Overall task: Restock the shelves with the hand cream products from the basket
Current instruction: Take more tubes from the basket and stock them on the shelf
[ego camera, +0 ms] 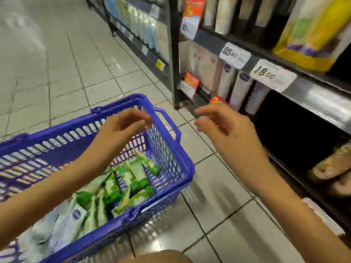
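Note:
A blue plastic basket [171, 164] stands on the tiled floor at the lower left. Several green-and-white hand cream tubes [133, 179] lie in it, with paler white tubes [74, 219] nearer me. My left hand [123, 126] hovers above the basket's far end, fingers loosely curled, holding nothing. My right hand [224, 124] hangs over the floor between the basket and the shelves [313, 99], fingers relaxed and empty. White tubes [241, 88] stand upright on the shelf just beyond my right hand. The picture is motion-blurred.
Price tags [272, 74] hang on the shelf edge. A dark gap [294, 133] lies under that shelf, with packets [334, 164] at the far right. A black upright post [174, 54] divides the shelving. Grey floor tiles [57, 73] stretch away to the left.

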Demonstrator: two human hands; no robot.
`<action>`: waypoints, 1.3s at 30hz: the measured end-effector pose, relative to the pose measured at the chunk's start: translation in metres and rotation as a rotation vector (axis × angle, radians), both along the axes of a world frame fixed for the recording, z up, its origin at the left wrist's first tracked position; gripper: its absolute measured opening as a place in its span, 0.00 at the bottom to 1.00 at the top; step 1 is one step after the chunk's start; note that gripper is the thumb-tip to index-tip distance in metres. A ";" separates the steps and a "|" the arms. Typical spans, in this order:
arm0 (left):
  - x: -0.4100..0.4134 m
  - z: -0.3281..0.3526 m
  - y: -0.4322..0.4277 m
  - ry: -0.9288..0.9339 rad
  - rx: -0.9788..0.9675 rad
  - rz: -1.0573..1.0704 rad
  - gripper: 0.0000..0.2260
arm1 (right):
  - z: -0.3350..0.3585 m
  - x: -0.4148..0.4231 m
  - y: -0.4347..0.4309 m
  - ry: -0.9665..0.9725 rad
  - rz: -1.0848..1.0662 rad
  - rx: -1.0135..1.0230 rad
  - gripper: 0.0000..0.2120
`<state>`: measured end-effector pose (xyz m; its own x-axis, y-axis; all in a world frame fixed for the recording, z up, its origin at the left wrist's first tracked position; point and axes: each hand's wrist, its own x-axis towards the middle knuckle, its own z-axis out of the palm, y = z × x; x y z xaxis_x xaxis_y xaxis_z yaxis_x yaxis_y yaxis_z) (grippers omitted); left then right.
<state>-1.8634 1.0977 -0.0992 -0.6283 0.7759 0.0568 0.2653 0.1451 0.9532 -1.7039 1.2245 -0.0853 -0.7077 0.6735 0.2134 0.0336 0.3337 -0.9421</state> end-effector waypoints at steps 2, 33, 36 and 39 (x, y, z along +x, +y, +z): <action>-0.029 -0.029 -0.041 -0.017 -0.098 0.132 0.09 | -0.022 -0.036 -0.024 -0.085 0.175 -0.044 0.06; -0.100 -0.247 -0.043 -0.789 -0.515 0.445 0.08 | -0.176 -0.226 -0.055 -1.499 0.683 0.050 0.19; -0.104 -0.240 -0.059 -0.917 -0.351 0.441 0.05 | -0.199 -0.232 -0.072 -1.551 0.668 0.150 0.15; -0.104 -0.236 -0.074 -1.028 -0.253 0.336 0.07 | -0.227 -0.229 -0.084 -1.492 0.567 0.221 0.15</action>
<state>-1.9670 1.0232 -0.3354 -0.4659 0.4725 -0.7481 -0.7239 0.2827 0.6294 -1.9332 1.1400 -0.3125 -0.4978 0.3165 -0.8075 0.6620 0.7402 -0.1180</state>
